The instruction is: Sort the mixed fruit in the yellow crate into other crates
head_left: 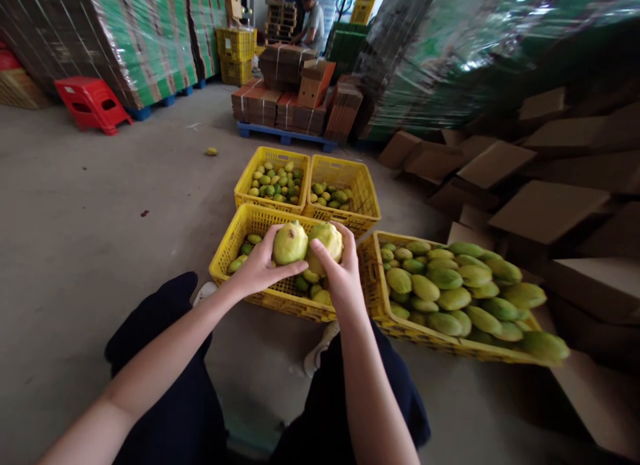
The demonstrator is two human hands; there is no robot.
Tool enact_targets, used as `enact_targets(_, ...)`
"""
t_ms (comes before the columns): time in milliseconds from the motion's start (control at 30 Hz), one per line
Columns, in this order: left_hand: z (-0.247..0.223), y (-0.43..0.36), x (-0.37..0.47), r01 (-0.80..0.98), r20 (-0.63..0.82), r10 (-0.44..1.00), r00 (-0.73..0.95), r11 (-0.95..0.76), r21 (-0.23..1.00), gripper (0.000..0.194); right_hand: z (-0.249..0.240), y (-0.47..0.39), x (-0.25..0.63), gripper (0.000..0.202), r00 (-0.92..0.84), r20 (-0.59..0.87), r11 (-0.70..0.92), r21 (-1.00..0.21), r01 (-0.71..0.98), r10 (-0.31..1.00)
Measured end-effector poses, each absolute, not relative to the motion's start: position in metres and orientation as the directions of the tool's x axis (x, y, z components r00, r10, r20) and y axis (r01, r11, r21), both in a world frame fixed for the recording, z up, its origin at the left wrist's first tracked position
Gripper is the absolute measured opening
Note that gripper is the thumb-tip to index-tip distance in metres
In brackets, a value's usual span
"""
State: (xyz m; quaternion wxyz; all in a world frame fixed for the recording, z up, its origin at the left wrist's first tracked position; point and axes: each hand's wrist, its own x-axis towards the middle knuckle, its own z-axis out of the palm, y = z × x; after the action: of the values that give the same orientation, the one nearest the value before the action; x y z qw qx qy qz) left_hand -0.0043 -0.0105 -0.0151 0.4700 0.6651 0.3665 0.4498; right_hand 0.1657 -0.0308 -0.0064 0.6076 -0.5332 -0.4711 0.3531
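Observation:
My left hand [263,265] is wrapped round a green-yellow papaya [290,244], seen from its end. Beside it, a second, yellower papaya [327,242] sits in my right hand [344,273], thumb pressed on its near side. Both fruits are held up close together above a yellow plastic crate [240,215]. Inside that crate lie several green and yellow papayas [242,260], partly hidden by my hands and forearms.
To the right, a yellow crate [376,285] is heaped with papayas [453,297]. Two more yellow crates [245,185] [367,188] with fruit stand just beyond. Cardboard boxes [550,212] pile up at right. A red stool [94,104], a loose fruit [211,151] and a person [314,25] are farther off.

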Motion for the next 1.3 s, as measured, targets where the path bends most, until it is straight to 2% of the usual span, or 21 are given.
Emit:
enact_targets(100,-0.01,-0.011,0.0,-0.045,0.241,0.945,0.223,-0.237,0.971,0.046,-0.011,-0.029,0.153,0.054,0.271,0.213,0.212,-0.977,0.033,0.939)
enact_targets(167,-0.005,-0.012,0.0,0.04,0.268,0.946,0.184,-0.28,0.959,0.042,-0.015,-0.027,0.144,0.048,0.194,0.201,0.203,-0.979,0.008,0.96)
enact_targets(233,0.0,-0.012,-0.001,0.198,0.301,0.939,0.164,-0.33,0.923,0.04,-0.021,-0.024,0.137,0.046,0.134,0.145,0.154,-0.987,-0.054,0.98)
enact_targets(333,0.008,-0.012,-0.004,0.38,0.298,0.933,0.203,-0.355,0.854,0.045,-0.028,-0.018,0.132,0.055,0.07,0.026,0.04,-0.976,-0.214,0.997)
enact_targets(500,0.012,-0.015,-0.006,0.61,0.281,0.914,0.291,-0.404,0.682,0.059,-0.029,-0.016,0.131,0.076,-0.165,-0.166,-0.221,-0.88,-0.419,0.972)
enact_targets(567,0.011,-0.017,-0.007,0.681,0.27,0.919,0.288,-0.395,0.617,0.065,-0.026,-0.018,0.13,0.075,-0.21,-0.186,-0.262,-0.86,-0.437,0.96)
enact_targets(633,0.009,-0.018,-0.009,0.693,0.26,0.918,0.298,-0.396,0.603,0.071,-0.024,-0.019,0.128,0.068,-0.232,-0.185,-0.273,-0.854,-0.442,0.955)
enact_targets(733,0.006,-0.016,-0.013,0.572,0.253,0.913,0.321,-0.4,0.717,0.073,-0.019,-0.021,0.125,0.056,-0.223,-0.158,-0.249,-0.844,-0.475,0.962)
enact_targets(800,0.001,-0.012,-0.014,0.4,0.25,0.929,0.275,-0.346,0.849,0.063,-0.014,-0.021,0.125,0.054,-0.202,-0.142,-0.231,-0.809,-0.54,0.969)
enact_targets(900,-0.012,0.001,-0.012,0.141,0.215,0.976,0.042,-0.219,0.966,0.043,-0.009,-0.02,0.126,0.058,-0.143,-0.136,-0.195,-0.784,-0.589,0.98)
enact_targets(967,-0.022,0.011,-0.007,0.008,0.095,0.991,-0.091,-0.094,0.995,0.034,-0.008,-0.02,0.127,0.06,-0.079,-0.1,-0.127,-0.833,-0.539,0.992)
enact_targets(1033,-0.033,0.019,-0.001,-0.155,-0.125,0.992,-0.019,0.121,0.981,0.032,-0.01,-0.02,0.128,0.06,-0.035,-0.049,-0.06,-0.887,-0.457,0.998)
enact_targets(1100,-0.042,0.024,0.005,-0.302,-0.306,0.93,0.205,0.358,0.884,0.034,-0.015,-0.021,0.126,0.057,-0.016,-0.035,-0.038,-0.917,-0.397,0.999)
enact_targets(1167,-0.049,0.026,0.008,-0.377,-0.369,0.859,0.356,0.493,0.784,0.031,-0.021,-0.024,0.124,0.056,-0.002,-0.042,-0.04,-0.931,-0.362,0.999)
enact_targets(1300,-0.058,0.027,0.009,-0.491,-0.459,0.83,0.317,0.558,0.669,0.023,-0.022,-0.032,0.12,0.059,-0.021,0.016,0.01,-0.964,-0.264,1.0)
